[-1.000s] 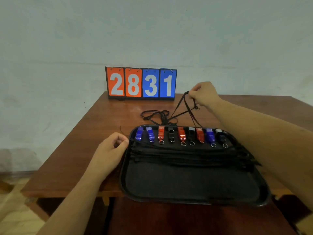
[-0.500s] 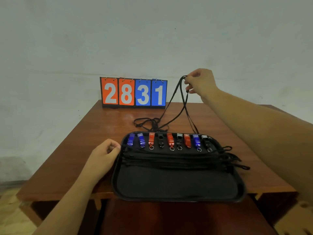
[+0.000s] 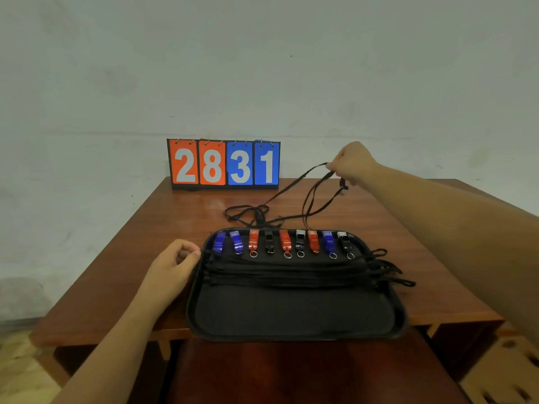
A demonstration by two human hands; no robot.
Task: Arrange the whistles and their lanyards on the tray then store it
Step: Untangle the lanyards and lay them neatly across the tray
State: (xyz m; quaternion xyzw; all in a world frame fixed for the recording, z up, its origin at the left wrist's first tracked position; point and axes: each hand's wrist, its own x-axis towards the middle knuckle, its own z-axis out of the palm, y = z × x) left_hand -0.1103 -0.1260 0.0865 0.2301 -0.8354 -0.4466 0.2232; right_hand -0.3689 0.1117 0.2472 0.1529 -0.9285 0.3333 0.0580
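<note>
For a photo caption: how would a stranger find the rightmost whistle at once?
A black rectangular tray lies on the brown wooden table, whistles lined along its far edge. The rightmost whistle is black plastic; unlike the other black ones, it neighbours a blue whistle.

A flip scoreboard (image 3: 223,163) stands upright at the far edge of the reddish-brown wooden counter (image 3: 116,272), close against the wall (image 3: 262,68). Its two left cards are orange and read 2 and 8; its two right cards are blue and read 3 and 1, all in white digits, hung on small wire rings. The wall is pale and scuffed. A darker wooden surface (image 3: 291,374) lies below the counter's near edge. Light flooring (image 3: 17,374) shows at lower left, and a tan slotted piece (image 3: 507,371) at lower right.
</note>
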